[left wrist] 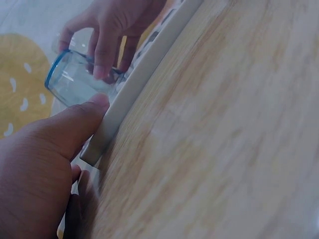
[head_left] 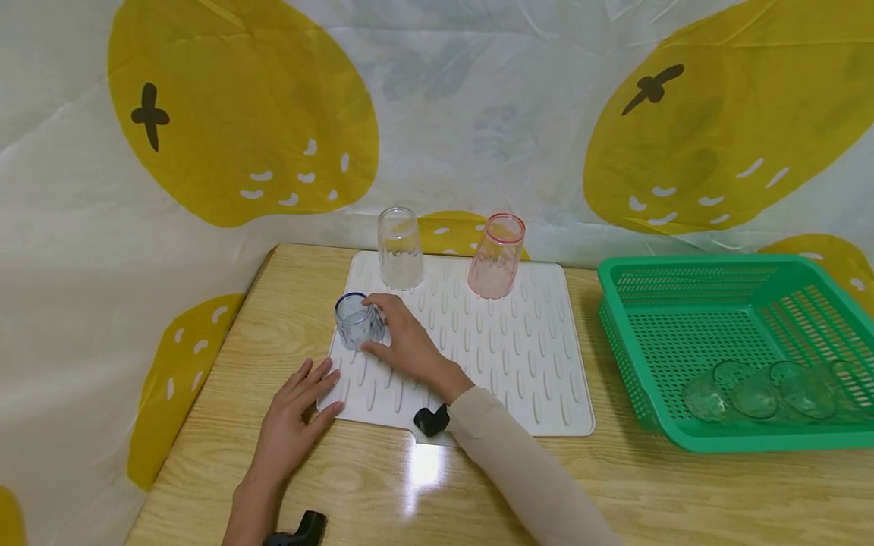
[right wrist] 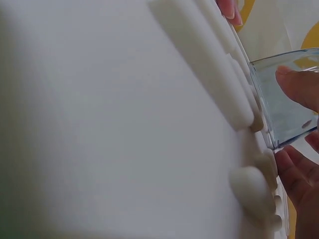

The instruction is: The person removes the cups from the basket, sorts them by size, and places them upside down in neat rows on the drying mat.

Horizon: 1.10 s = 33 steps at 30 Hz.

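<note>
In the head view, the right hand [head_left: 410, 337], left of the middle of the frame, pinches a blue-rimmed glass [head_left: 358, 322] between its thumb and fingers. The glass stands near the left edge of a white mat [head_left: 546, 341], its blue ring uppermost. The left hand [head_left: 297, 409], lower and further left, has its fingers spread and resting at the mat's left edge, near the glass but apart from it.

Toward the top of the mat stand two taller glasses: a clear glass [head_left: 401, 254] above the right hand and, further right, a pink glass [head_left: 493, 262] with a red ring at its top. A green basket [head_left: 635, 379] sits at the right of the frame, beside the mat, with several small glasses [head_left: 754, 394] in its lower right part. The mat and basket are on a wooden table [head_left: 382, 485]. A cloth [head_left: 464, 136] printed with big yellow shapes hangs across the top and left. A beige sleeve [head_left: 532, 470] covers the right arm.

The left wrist view shows the gripped glass at upper left, above the left thumb; the right wrist view shows it at the right edge, partly cut off.
</note>
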Each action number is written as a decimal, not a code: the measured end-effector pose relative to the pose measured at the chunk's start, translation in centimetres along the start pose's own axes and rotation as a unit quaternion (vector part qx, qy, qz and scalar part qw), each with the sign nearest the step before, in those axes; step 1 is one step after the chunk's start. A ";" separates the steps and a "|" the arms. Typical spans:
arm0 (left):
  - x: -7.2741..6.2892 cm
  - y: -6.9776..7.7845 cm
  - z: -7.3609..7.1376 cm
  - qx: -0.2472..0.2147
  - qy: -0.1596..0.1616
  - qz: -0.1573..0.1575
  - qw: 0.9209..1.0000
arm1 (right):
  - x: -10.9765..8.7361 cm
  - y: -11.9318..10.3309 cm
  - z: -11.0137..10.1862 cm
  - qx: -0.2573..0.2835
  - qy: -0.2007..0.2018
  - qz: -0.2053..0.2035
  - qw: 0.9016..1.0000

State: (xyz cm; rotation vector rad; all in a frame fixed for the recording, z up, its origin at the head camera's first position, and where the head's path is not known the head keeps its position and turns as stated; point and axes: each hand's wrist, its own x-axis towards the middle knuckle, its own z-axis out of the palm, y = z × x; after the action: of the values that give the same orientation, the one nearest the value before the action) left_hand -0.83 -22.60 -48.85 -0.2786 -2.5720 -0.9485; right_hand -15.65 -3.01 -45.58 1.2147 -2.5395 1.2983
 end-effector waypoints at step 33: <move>-0.1 0.1 0.0 -0.001 0.005 -0.005 1.000 | -1.0 -1.8 -3.7 0.029 0.024 -0.018 0.999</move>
State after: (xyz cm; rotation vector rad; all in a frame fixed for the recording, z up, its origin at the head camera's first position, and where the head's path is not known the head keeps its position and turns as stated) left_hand -0.74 -22.49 -48.83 -0.2612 -2.5659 -0.9534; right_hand -14.90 -0.45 -42.38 1.2176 -2.4512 1.3850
